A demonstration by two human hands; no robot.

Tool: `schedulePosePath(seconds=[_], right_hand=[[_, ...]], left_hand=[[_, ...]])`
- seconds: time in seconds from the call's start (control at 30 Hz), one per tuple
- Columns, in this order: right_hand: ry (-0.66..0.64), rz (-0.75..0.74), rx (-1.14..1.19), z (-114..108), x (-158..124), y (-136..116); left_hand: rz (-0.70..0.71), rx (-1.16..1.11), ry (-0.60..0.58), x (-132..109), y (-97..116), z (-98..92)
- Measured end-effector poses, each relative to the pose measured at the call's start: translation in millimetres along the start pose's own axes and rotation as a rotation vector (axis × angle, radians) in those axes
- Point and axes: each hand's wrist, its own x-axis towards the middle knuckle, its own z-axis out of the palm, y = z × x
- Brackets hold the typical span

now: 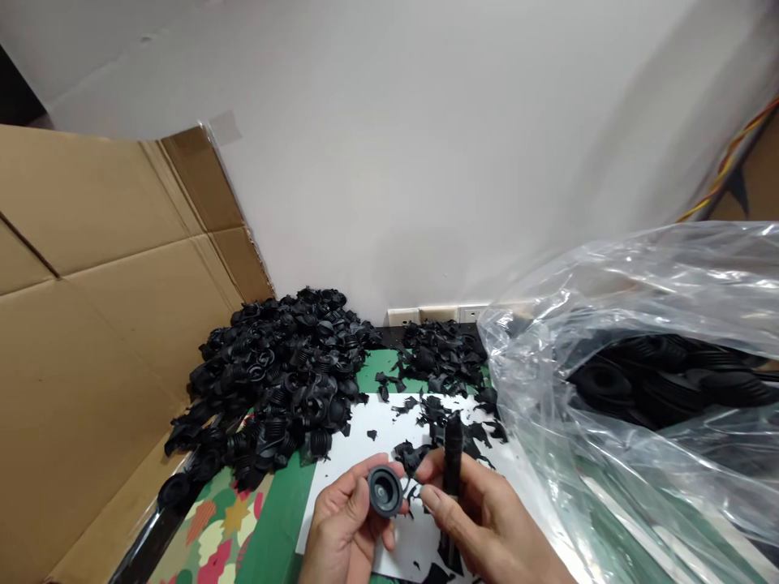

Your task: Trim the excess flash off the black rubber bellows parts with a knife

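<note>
Between the thumb and fingers of my left hand [348, 523] is a round black rubber bellows [385, 491], its hollow open end turned toward me. Just to the right, my right hand [480, 515] is closed around a black pen-like tool [452, 462] that stands nearly upright. What the tool's lower end looks like is hard to make out. My right thumb and fingertips are close to the rubber part, apart from it. Beneath both hands lies a white sheet [346, 422] scattered with black rubber scraps [433, 410].
A large heap of black rubber bellows [286, 365] rises at the left against a cardboard sheet [109, 341]. Behind the white sheet is a smaller pile of scraps [447, 349]. A clear plastic bag [548, 381] holding more black parts [657, 377] fills the right side. Wall sockets [435, 315] sit behind.
</note>
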Motion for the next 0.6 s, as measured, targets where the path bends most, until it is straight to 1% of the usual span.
schedulePosePath(seconds=[0.2, 0.3, 0.37, 0.5, 0.6], right_hand=[[-0.042, -0.104, -0.16, 0, 1, 2], [-0.095, -0.112, -0.151, 1, 1, 0], [-0.125, -0.109, -0.125, 2, 1, -1], [-0.115, -0.135, -0.143, 3, 0, 2], [-0.108, -0.137, -0.16, 4, 0, 7]], left_hand=[[-0.002, 0.012, 0.038, -1, 0, 1.1], [0.012, 0.026, 0.062, -1, -1, 0.7], [0.031, 0.047, 0.055, 0, -4, -0.6], [0.082, 0.101, 0.057, 2, -9, -2.8], [0.136, 0.188, 0.108, 3, -13, -1.5]])
